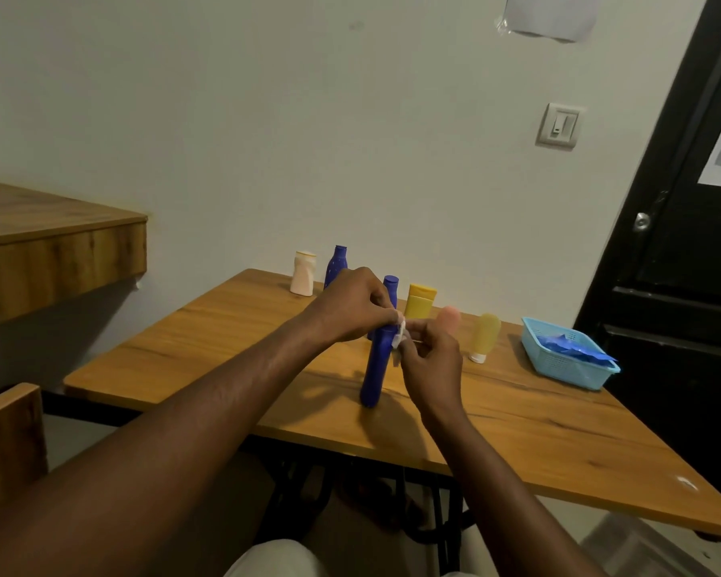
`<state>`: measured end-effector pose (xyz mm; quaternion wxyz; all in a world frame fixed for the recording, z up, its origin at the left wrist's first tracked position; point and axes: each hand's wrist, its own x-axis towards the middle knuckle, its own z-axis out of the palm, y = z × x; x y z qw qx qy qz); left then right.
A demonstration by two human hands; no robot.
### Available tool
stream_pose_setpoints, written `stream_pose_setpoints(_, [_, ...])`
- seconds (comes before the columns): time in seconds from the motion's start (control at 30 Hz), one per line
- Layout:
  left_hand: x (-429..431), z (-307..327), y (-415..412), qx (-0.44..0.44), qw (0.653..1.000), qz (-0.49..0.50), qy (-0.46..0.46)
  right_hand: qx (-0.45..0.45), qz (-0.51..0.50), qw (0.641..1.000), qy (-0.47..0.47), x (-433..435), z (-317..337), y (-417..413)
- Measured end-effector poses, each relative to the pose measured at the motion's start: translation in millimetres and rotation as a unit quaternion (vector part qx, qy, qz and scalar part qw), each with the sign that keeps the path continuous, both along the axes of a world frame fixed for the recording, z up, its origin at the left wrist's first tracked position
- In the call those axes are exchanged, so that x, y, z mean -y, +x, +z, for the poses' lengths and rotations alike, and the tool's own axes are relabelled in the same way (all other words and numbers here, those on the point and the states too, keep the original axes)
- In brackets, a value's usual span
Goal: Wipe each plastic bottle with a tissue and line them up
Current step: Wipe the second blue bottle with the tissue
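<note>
1. I see the blue bottle (374, 368) standing on its base near the middle of the counter (225, 339). Its long axis is almost vertical, and the top leans slightly to the right.
2. Left hand (350, 306): the grip is closed, fingertips pinching the tissue (399, 337) against the bottle's upper end.
3. Right hand (431, 364): the grip also pinches the tissue, just right of the bottle.
4. A white bottle (303, 273) and a yellow bottle (420, 301) stand upright behind it, and a basket (567, 368) sits to the right.

Your left hand (350, 306) seems to grip the upper part of a tall blue bottle (375, 368) standing on the wooden table (517, 418). Your right hand (429, 360) pinches a white tissue (399, 337) against it. A light-blue basket (567, 370) sits to the right.
</note>
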<state>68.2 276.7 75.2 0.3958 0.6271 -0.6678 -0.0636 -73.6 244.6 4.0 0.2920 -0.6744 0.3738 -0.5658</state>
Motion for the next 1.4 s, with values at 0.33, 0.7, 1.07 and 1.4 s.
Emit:
stream_pose_setpoints(0.33, [0, -2, 1, -0.020, 1.000, -0.006, -0.006, -0.177, 0.083, 0.971, 0.139, 1, -34, -20])
stream_pose_setpoints(0.7, [-1, -2, -1, -0.006, 1.000, 0.001, -0.005, 0.050, 0.000, 0.999, 0.004, -10, 10, -6])
stream_pose_setpoints(1.07, [-1, -2, 2, -0.026, 1.000, -0.009, -0.010, -0.115, 0.082, 0.975, 0.169, 1, -38, -15])
stream_pose_setpoints(1.4, [-2, -3, 1, -0.018, 1.000, -0.012, -0.011, -0.001, 0.034, 0.998, 0.056, -11, 5, -17])
